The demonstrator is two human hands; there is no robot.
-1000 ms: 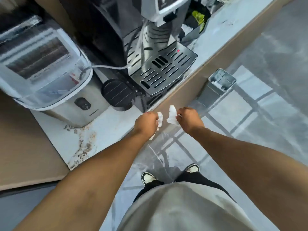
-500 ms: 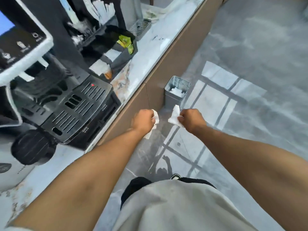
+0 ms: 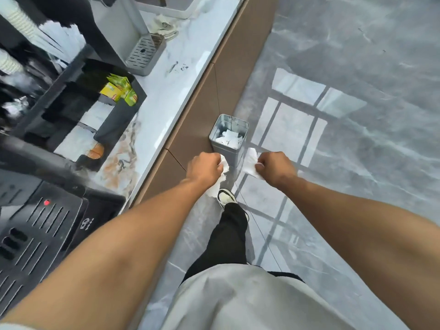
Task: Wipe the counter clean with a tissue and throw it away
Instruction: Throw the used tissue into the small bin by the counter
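My left hand (image 3: pixel 204 166) is closed on a crumpled white tissue (image 3: pixel 220 179) that hangs below the fist. My right hand (image 3: pixel 276 168) pinches a second white tissue piece (image 3: pixel 250 163). Both hands hover over the floor, just in front of a square metal bin (image 3: pixel 229 123) that stands against the brown counter front and holds white paper. The marble counter (image 3: pixel 171 91) runs along the left, with brownish marks on it near the black organiser.
On the counter stand a black coffee machine drip tray (image 3: pixel 40 225), a black organiser (image 3: pixel 78 108) with yellow-green sachets and napkins, and a grey drip tray (image 3: pixel 145 54). My foot (image 3: pixel 227 197) is stepping on the glossy grey floor (image 3: pixel 345 139) beside the counter.
I have walked along the counter toward the bin. The bin is now directly beyond my hands, which still hold the tissue pieces as before.
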